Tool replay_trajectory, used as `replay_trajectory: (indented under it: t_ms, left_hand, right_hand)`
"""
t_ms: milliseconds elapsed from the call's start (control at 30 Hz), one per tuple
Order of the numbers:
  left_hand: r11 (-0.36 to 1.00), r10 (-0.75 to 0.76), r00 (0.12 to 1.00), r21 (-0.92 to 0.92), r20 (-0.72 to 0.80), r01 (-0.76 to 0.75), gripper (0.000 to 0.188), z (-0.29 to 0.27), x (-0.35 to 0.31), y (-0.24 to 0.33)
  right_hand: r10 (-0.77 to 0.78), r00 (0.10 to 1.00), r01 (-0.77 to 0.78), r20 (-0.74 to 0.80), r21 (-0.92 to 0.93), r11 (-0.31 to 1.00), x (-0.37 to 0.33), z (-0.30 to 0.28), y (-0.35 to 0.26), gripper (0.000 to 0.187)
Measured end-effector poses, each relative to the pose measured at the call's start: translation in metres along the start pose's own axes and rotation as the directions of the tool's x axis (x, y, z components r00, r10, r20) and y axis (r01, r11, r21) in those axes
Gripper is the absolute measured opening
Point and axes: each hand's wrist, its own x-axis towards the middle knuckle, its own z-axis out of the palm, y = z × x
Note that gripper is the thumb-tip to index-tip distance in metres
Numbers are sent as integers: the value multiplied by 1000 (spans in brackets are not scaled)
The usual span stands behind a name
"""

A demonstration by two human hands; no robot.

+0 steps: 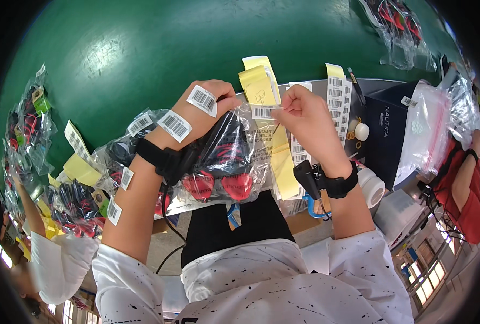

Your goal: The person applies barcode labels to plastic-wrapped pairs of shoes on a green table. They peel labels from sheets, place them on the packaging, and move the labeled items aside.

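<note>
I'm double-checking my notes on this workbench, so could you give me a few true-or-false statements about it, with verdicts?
1. Barcode labels are stuck to the left hand and forearm. True.
2. The tabletop is red. False: it is green.
3. The right hand grips the pen. False: its fingers touch a white barcode label; the pen lies beside the barcode sheet.
4. A clear plastic bag with red and dark contents lies between the forearms. True.
5. Both wrists are bare. False: each wears a black strap.
</note>
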Motion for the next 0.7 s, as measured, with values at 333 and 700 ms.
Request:
replay_trajectory:
  t_ms: [333, 700]
  left_hand:
    - [998, 64, 981, 27, -185, -60, 21, -14, -29, 28]
    - [991, -106, 975, -103, -196, 87, 18, 11, -189, 49]
  right_hand:
    - [16, 999, -20, 38, 119, 993, -9, 2, 4, 39]
    - [-435, 900, 415, 14, -322, 851, -94, 30, -47, 41]
